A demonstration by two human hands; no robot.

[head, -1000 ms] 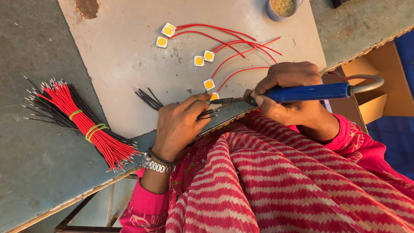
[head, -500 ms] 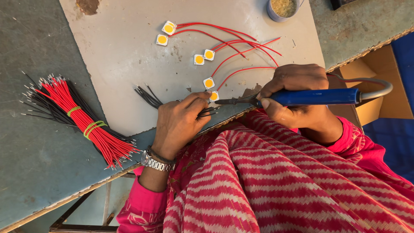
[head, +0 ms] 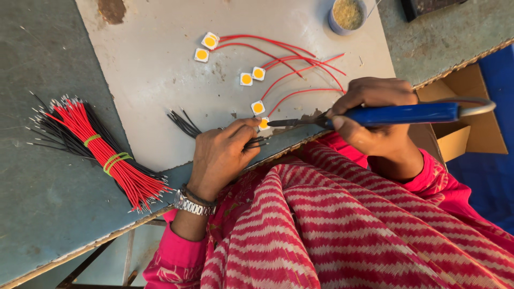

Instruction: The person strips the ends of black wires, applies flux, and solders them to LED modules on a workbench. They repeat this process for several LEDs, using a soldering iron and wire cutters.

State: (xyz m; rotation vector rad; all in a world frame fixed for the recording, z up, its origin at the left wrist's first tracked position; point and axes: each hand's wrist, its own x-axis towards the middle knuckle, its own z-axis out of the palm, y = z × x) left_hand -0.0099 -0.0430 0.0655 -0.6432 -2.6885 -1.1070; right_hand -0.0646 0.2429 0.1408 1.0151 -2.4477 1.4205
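Note:
My right hand (head: pixel 375 115) grips a blue-handled soldering iron (head: pixel 396 114); its metal tip points left and touches a small square LED chip (head: pixel 264 124) with a yellow centre at the board's near edge. My left hand (head: pixel 222 155) pinches that chip between fingertips and also holds a small bunch of black wires (head: pixel 184 123) under the palm. Several more LED chips (head: pixel 258 107) with red wires (head: pixel 292 61) soldered on lie on the grey board (head: pixel 160 64) beyond.
A bundle of red and black wires (head: pixel 107 152) bound with green bands lies at the left on the green table (head: pixel 37 214). A small round pot (head: pixel 348 13) of yellowish material stands at the far edge. A cardboard box (head: pixel 471 134) sits right of the table.
The iron's tip has closed in on the chip held at my left fingertips. My left hand stays put; the wire bundle and finished chips have not moved.

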